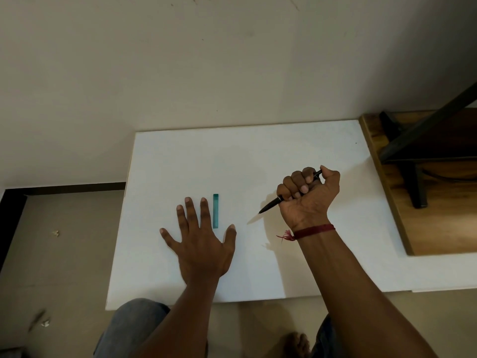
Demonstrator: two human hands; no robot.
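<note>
Your denim-clad knee (129,324) sits closest, at the near edge of the white board (258,156). On that board lies the teal ruler (215,210), pointing away from you. Your left hand (201,244) lies flat just left of the ruler, fingers (192,213) spread wide, with the ruler between forefinger and thumb. Your right hand (308,195) is well right of the ruler, fingers curled in a fist round the black pen (271,204), whose tip slants towards the ruler. A red thread (313,231) circles that wrist.

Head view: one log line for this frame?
left hand: flat on white board; right hand: grips black pen; teal strip: by left index finger
</note>
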